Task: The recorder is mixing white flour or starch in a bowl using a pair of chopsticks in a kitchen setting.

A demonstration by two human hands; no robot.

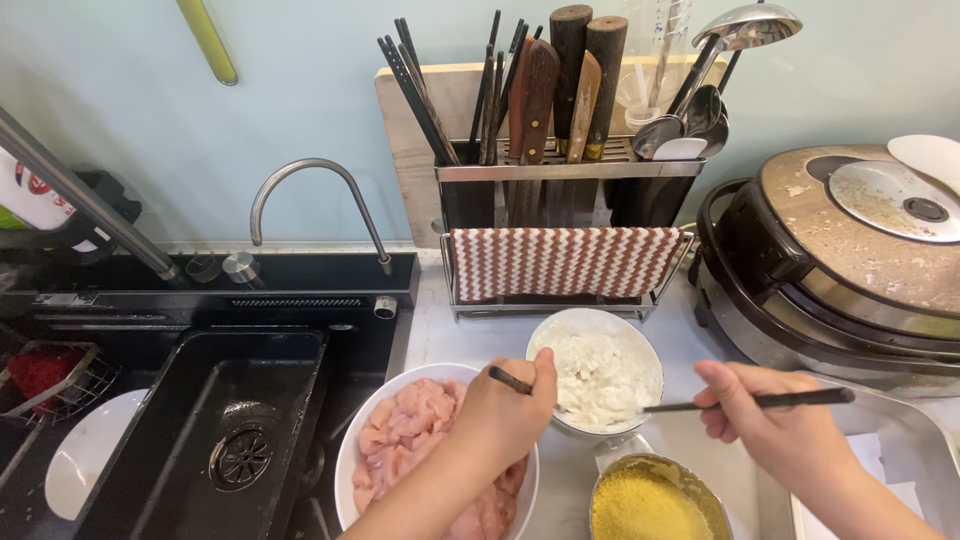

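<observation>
My left hand [497, 415] is closed around a dark chopstick [510, 380] above a white bowl of raw pink chicken pieces [400, 430]. My right hand [775, 425] grips another dark chopstick [770, 402] whose tip reaches into a white bowl of pale batter [600, 375]. Just below, a metal bowl of yellow crumbs [645, 505] sits between my forearms.
A black sink [225, 430] with a curved tap [310, 195] lies at left. Behind the bowls stands a rack with knives, chopsticks and ladles [560, 110], a striped cloth [560, 262] draped on it. A rice cooker [850, 260] is at right, a metal tray [900, 450] below it.
</observation>
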